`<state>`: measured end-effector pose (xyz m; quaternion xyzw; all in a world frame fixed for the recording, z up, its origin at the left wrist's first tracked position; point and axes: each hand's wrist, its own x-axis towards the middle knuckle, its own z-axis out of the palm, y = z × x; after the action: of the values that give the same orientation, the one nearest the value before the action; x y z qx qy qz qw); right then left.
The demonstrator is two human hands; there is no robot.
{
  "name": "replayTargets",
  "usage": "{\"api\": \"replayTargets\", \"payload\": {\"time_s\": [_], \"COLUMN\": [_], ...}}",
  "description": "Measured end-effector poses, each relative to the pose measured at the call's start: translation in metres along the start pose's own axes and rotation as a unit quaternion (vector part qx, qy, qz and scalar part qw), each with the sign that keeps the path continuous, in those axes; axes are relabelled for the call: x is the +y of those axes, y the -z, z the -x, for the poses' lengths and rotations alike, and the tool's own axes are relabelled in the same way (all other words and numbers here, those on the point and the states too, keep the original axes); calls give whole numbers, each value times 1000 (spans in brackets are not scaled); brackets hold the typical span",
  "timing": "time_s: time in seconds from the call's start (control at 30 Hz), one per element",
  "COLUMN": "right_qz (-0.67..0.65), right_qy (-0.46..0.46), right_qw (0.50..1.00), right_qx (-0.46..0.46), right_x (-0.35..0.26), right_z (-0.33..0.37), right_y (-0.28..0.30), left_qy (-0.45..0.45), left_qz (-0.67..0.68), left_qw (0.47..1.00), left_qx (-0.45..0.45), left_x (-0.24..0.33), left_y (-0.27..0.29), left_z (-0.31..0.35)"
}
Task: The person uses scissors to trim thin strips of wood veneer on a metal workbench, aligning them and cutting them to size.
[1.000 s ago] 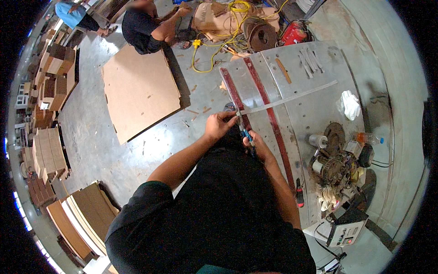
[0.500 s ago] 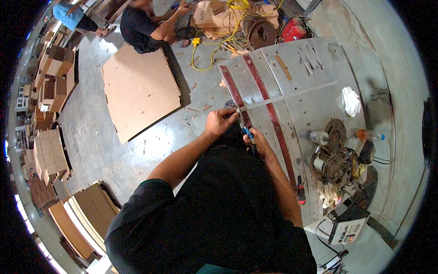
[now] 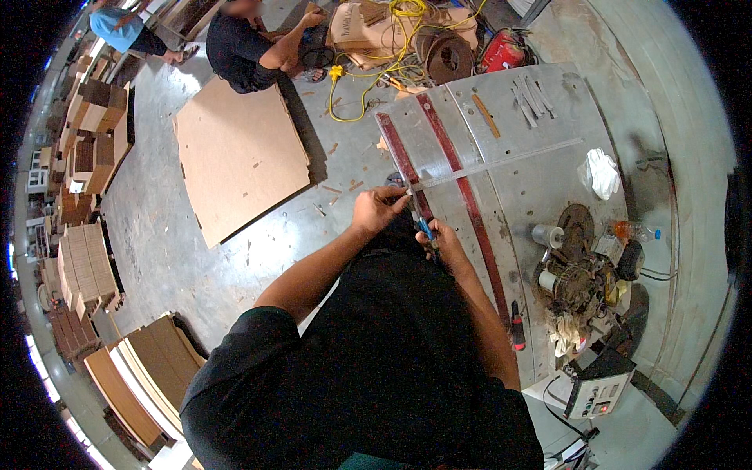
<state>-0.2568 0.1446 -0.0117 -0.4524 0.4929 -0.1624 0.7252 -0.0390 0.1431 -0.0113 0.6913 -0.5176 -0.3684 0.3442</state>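
Close in front of my body, my left hand (image 3: 379,208) pinches the near end of a long, thin, pale strip (image 3: 501,161) between thumb and fingers. The strip runs rightward across the grey metal tabletop (image 3: 540,168) and over two dark red bands (image 3: 472,204). Just right of my left hand, my right hand (image 3: 448,244) is closed round a hand tool with blue and black handles (image 3: 425,229). Its dark tip points up toward the strip's held end; whether they touch is unclear. Several short pale strips (image 3: 533,100) and a narrow brown piece (image 3: 486,115) lie farther back.
At right are a dirty motor-like assembly (image 3: 572,282), a white crumpled cloth (image 3: 601,174), a bottle (image 3: 636,231) and a control box (image 3: 601,389). A red-black tool (image 3: 517,327) lies by my right forearm. A person (image 3: 247,51) crouches beyond the cardboard sheet (image 3: 243,157).
The tool in my right hand has shifted slightly down and away from the strip's end. My left hand stays in place. The crouching person's arm has moved a little.
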Motion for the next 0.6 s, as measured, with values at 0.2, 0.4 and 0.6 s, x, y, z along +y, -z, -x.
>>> {"api": "replayTargets", "payload": {"time_s": [0.2, 0.4, 0.6], "right_qz": [-39, -66, -69], "right_qy": [5, 18, 20], "right_qw": [998, 986, 985], "right_qx": [-51, -153, -154], "right_x": [-1, -7, 19], "right_z": [2, 9, -3], "right_y": [3, 5, 8], "left_qy": [-7, 73, 144], "left_qz": [50, 89, 319], "left_qw": [999, 993, 933], "left_qx": [7, 36, 81], "left_x": [-1, -24, -35], "left_y": [4, 13, 7], "left_z": [14, 19, 4]}}
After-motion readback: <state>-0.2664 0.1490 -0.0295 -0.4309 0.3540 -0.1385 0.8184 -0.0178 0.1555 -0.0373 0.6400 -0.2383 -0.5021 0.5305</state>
